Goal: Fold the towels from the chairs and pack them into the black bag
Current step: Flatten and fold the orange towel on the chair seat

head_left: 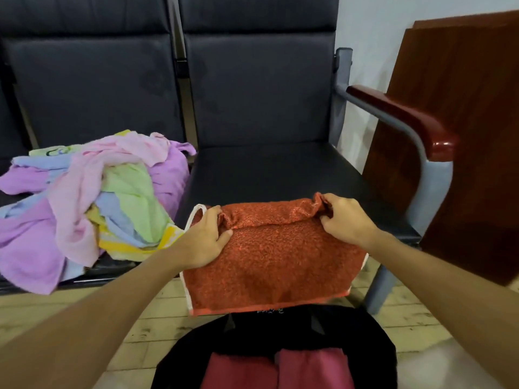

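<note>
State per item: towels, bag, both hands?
orange towel: on right seat, far edge folded over, near edge hanging off the front
left hand: pinches its far left corner
right hand: pinches its far right corner
towel pile: unfolded, heaped on left seat
black bag: open, below the towel
dark red towels: side by side inside the bag

We see everything through one wide-angle camera on our head, facing forward and down, close above our left hand and right hand on the orange towel, chair seats ahead, black bag below.
</note>
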### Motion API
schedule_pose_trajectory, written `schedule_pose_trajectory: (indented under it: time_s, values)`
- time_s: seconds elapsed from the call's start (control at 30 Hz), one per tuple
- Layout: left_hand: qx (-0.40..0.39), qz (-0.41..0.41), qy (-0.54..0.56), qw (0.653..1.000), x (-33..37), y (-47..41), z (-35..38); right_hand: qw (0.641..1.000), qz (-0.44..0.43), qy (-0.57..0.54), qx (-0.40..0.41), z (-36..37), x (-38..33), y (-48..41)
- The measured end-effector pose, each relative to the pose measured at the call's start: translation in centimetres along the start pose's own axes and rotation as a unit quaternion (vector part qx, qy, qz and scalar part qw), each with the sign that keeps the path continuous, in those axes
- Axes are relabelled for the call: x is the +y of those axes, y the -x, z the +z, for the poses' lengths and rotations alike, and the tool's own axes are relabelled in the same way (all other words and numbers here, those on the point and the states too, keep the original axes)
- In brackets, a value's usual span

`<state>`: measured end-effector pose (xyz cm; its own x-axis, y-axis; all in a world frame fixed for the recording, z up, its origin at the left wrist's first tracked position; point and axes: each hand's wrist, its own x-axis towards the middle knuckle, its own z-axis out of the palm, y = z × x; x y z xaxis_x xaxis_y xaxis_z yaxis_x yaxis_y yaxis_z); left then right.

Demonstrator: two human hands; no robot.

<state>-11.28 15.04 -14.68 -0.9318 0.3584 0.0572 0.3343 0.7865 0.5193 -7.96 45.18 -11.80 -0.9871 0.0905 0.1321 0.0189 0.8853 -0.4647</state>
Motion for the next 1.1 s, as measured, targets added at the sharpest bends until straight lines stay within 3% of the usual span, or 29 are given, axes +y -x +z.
schedule_pose_trajectory:
  time_s: [0.23, 0.5, 0.63, 0.8, 0.9, 1.0, 1.1]
  values:
    - [0.027, -0.012, -0.051, 0.998, -0.2, -4.5, -0.3, 1.000, 0.029, 0.008, -0.005, 1.4, -0.2, -5.3]
    - [0.077, -0.019, -0.057, 0.995, -1.8, -10.0, -0.1, 0.997, 0.000, -0.004, 0.083, 3.8, 0.2, -10.2]
    - [0.141, -0.026, -0.055, 0.988, -2.7, -11.6, -0.1, 0.992, 0.004, -0.042, 0.122, 4.1, 0.4, -12.3]
    - [0.249, -0.018, 0.051, 0.967, -2.9, -11.4, -1.3, 0.966, 0.015, -0.122, 0.227, 2.2, -0.4, -12.2]
    - [0.282, -0.063, 0.135, 0.948, -2.0, -10.2, -2.3, 0.942, 0.040, -0.165, 0.288, 0.0, -1.4, -11.3]
    - [0.255, -0.092, 0.258, 0.927, -0.6, -7.9, -3.4, 0.935, 0.046, -0.181, 0.301, -1.8, -2.5, -9.8]
    - [0.188, -0.085, 0.244, 0.947, 0.6, -4.7, -3.8, 0.933, 0.020, -0.210, 0.293, -2.8, -2.9, -7.4]
